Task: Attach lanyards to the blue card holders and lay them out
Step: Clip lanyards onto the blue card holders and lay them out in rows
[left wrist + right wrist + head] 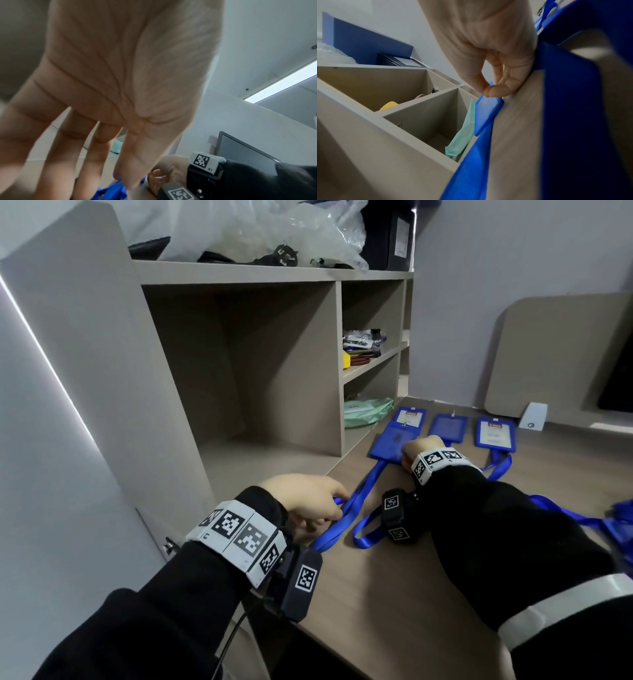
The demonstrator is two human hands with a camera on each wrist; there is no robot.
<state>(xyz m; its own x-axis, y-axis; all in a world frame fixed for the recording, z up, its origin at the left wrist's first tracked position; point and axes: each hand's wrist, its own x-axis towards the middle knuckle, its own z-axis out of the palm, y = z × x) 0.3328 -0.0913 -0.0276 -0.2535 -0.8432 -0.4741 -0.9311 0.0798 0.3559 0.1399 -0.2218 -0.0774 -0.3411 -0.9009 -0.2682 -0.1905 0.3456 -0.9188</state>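
Office — desk [428,594], cubby shelves [339,364], monitor [243,150]

Dim even indoor light, wide-angle warping, blurred wrist views

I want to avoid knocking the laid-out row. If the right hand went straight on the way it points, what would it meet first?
Probably the blue card holder that the right hand already pinches at its near edge; beyond lies another holder, though depth is unclear.

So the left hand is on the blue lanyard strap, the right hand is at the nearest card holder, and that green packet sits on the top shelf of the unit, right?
Not quite. The green packet lies in the bottom compartment of the shelf unit, level with the desk, as the head view shows. The rest stands: the left hand is on the blue lanyard strap, and the right hand is at the nearest card holder.
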